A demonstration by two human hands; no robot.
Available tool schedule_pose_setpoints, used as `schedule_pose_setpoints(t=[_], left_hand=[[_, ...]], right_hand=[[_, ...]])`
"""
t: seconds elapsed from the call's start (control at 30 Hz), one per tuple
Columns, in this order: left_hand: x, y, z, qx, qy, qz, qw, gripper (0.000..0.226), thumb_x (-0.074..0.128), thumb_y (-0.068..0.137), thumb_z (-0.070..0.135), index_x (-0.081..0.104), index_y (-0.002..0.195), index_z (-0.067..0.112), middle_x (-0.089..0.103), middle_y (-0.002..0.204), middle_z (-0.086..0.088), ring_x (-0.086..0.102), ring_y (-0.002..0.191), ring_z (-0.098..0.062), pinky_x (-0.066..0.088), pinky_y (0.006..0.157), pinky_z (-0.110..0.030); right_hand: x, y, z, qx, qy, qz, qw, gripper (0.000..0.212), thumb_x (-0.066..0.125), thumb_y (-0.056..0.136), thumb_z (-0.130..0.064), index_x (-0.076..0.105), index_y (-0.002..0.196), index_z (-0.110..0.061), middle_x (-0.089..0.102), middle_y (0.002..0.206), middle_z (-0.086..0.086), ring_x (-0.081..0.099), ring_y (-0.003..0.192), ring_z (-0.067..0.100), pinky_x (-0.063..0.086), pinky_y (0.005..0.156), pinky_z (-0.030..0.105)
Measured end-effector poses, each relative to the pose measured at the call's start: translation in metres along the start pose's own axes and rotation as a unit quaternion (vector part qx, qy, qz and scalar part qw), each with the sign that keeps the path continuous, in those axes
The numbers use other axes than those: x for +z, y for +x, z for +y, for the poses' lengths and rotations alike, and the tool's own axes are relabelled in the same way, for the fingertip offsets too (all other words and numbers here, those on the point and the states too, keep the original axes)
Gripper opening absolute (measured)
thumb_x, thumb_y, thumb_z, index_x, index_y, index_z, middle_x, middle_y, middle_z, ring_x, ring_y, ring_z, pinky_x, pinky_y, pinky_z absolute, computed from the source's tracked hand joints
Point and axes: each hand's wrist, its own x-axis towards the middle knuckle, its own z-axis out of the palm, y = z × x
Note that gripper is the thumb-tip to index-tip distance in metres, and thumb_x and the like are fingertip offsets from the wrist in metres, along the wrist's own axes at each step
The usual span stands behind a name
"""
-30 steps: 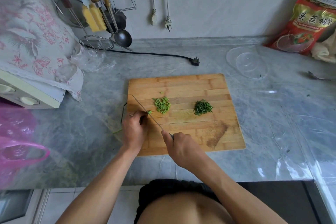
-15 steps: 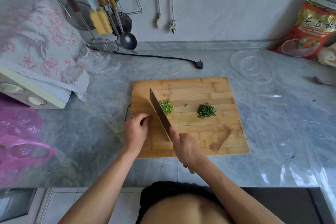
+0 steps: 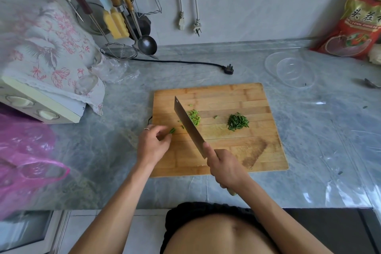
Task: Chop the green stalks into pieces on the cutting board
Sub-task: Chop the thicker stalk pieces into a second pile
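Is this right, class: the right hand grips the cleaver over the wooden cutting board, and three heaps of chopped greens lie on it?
Not quite. The head view shows two heaps: light green stalk pieces and dark green shreds, plus a few stray bits. The right hand does grip the cleaver over the wooden cutting board.

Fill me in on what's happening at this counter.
A person is chopping green stalks on a wooden cutting board. The right hand grips a cleaver, blade tilted up over the board. The left hand pinches a short stalk end at the board's left edge. A pile of light green pieces lies beside the blade; a darker chopped pile sits further right.
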Motion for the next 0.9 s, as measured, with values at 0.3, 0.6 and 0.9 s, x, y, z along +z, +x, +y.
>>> schedule_pose_setpoints(t=[0.3, 0.6, 0.9], left_hand=[[-0.0086, 0.005, -0.0039, -0.021, 0.019, -0.011, 1.0, 0.02, 0.07, 0.088, 0.006, 0.076, 0.104, 0.016, 0.07, 0.09, 0.008, 0.063, 0.081, -0.003, 0.051, 0.078, -0.017], [-0.0089, 0.0053, -0.0067, -0.043, -0.001, 0.034, 0.998, 0.017, 0.067, 0.092, 0.011, 0.076, 0.107, 0.015, 0.071, 0.103, 0.004, 0.06, 0.09, -0.005, 0.039, 0.069, 0.003], [-0.0082, 0.0031, -0.0016, 0.011, 0.009, 0.051, 0.999, 0.016, 0.068, 0.089, 0.007, 0.076, 0.101, 0.014, 0.07, 0.098, 0.003, 0.062, 0.087, -0.006, 0.047, 0.08, -0.008]], right_hand=[[-0.0006, 0.0034, 0.0004, 0.007, -0.005, -0.013, 1.0, 0.072, 0.024, 0.087, -0.073, 0.05, 0.074, -0.007, 0.049, 0.062, 0.008, 0.048, 0.048, 0.022, 0.043, 0.043, 0.03], [-0.0025, 0.0041, 0.0033, 0.01, 0.009, -0.011, 1.0, 0.068, 0.028, 0.092, -0.068, 0.05, 0.073, -0.006, 0.048, 0.058, 0.006, 0.046, 0.046, 0.022, 0.04, 0.04, 0.027], [-0.0054, 0.0055, 0.0053, 0.008, 0.01, -0.003, 1.0, 0.067, 0.027, 0.092, -0.068, 0.048, 0.074, -0.007, 0.046, 0.06, 0.007, 0.044, 0.047, 0.021, 0.041, 0.039, 0.026]])
